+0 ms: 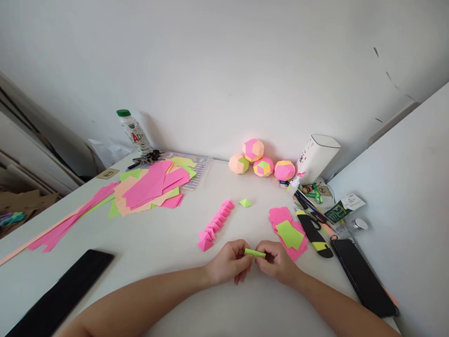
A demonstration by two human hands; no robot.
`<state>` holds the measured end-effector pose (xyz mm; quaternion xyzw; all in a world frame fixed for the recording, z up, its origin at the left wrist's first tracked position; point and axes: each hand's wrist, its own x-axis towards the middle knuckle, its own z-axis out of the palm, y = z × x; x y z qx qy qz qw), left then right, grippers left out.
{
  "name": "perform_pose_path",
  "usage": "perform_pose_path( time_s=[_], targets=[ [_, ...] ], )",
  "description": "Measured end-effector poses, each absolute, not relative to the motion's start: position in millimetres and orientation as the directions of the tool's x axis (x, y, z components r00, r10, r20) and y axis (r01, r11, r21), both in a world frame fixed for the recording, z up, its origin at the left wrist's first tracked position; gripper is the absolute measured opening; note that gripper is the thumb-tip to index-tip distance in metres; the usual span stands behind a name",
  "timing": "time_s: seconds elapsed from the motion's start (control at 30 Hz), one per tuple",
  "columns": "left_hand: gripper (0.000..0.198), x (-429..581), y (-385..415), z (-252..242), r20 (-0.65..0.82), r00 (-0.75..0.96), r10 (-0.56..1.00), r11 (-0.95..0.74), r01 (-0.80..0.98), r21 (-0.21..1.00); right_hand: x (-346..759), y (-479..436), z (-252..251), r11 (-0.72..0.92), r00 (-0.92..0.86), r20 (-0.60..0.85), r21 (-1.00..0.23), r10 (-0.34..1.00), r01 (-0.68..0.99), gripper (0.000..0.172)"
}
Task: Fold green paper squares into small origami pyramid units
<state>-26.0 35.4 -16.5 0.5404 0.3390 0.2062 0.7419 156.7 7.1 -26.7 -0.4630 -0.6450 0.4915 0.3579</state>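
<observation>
Between my two hands is a small strip of green paper point(255, 253), folded or rolled narrow. My left hand point(229, 262) pinches its left end, and my right hand point(277, 263) grips its right end, fingers closed. Beyond them on the table, a slanting row of folded pink paper pieces point(215, 224) runs away from me. One folded green paper piece point(245, 202) stands apart near the row's far end. To the right of my right hand lie loose pink paper pieces point(280, 215) with green sheets point(290, 234) on top.
Several paper balls point(253, 150) sit by the wall. A heap of coloured paper point(150, 185) lies left, near a bottle point(135, 131) and keys point(149, 158). At right are a black-and-yellow cutter point(315, 234), a phone point(365, 276) and a white container point(317, 157). A black object point(63, 295) lies front left.
</observation>
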Motion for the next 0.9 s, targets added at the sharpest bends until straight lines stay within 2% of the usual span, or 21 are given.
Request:
perform_pose_path(
  time_s=[0.2,0.37,0.47,0.67,0.9],
  targets=[
    [0.03,-25.9,37.6,-17.9,-0.282,0.68,0.677,0.381,0.005,0.925,160.9,9.0,-23.9,-0.009,-0.285,-0.025,-0.998,0.958,0.057,0.011],
    [0.032,-27.3,39.3,-19.8,-0.275,0.673,0.686,0.422,-0.06,0.905,162.5,7.9,-22.8,-0.009,-0.264,-0.006,-1.0,0.965,-0.014,0.015],
    [0.034,-27.5,40.4,-19.4,-0.291,0.667,0.686,0.441,-0.063,0.895,162.2,6.7,-22.8,-0.014,-0.242,0.005,-0.997,0.97,-0.079,0.011],
    [0.038,-26.2,42.0,-19.1,-0.298,0.686,0.664,0.433,-0.027,0.901,162.8,9.7,-29.7,-0.068,-0.316,-0.081,-0.996,0.945,0.054,0.016],
    [0.04,-27.8,42.5,-20.0,-0.258,0.707,0.658,0.431,-0.072,0.899,162.9,9.7,-30.8,-0.072,-0.287,-0.075,-0.997,0.955,0.018,0.021]
  ],
)
